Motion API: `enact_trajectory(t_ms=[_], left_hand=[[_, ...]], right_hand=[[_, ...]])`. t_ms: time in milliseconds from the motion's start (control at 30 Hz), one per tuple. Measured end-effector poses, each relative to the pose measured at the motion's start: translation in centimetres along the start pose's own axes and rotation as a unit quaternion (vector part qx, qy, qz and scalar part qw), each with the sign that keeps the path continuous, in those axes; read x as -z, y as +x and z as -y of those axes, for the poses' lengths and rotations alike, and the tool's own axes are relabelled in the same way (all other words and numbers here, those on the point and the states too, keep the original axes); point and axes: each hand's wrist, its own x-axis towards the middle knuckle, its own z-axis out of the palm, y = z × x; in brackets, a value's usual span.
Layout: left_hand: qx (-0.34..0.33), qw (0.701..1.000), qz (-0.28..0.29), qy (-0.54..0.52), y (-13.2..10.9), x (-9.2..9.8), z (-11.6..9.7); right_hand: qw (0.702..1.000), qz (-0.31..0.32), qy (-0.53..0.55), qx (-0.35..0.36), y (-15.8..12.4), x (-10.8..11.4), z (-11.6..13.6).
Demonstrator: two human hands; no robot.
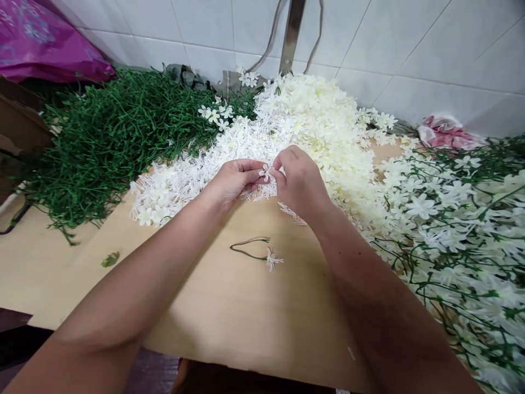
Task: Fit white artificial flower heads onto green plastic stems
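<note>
Between my two hands is a small white artificial flower (265, 172), its petals facing me. My left hand (241, 178) pinches it from the left, fingers closed. From the right, my right hand (298, 178) has thumb and forefinger pressed at the flower's edge. Just beyond the hands lies a heap of thin white stamen pieces (241, 145), which runs into a pile of cream-white petal blossoms (320, 115). On the table nearer me rests a green stem with a white flower (271, 259) at one end.
Green plastic stems (135, 120) are heaped at the left. Finished-looking white flowers on stems (459, 246) cover the right side. A purple bag (49, 44) sits at the back left, a pink and white cloth (447, 132) at the back right. A small green scrap (110, 259) lies on the tan tabletop (254, 317).
</note>
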Motion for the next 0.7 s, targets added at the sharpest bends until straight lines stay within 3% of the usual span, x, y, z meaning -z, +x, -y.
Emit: enact_trajectory(t_ms=[200, 367, 533, 700], left_hand=[[-0.012, 1.000, 0.002, 0.026, 0.1, 0.0, 0.1], [-0.015, 1.000, 0.012, -0.010, 0.4, 0.4, 0.2], [-0.029, 0.998, 0.033, -0.039, 0.3, 0.9, 0.0], [-0.008, 0.998, 0.052, -0.041, 0.3, 0.9, 0.1]], right_hand=[[1.000, -0.010, 0.022, 0.009, -0.1, -0.6, 0.2], [0.989, -0.012, 0.148, -0.012, -0.1, -0.8, -0.2], [0.939, -0.002, 0.324, -0.113, 0.0, -0.9, -0.1], [0.902, -0.012, 0.398, -0.168, 0.1, -1.3, 0.4]])
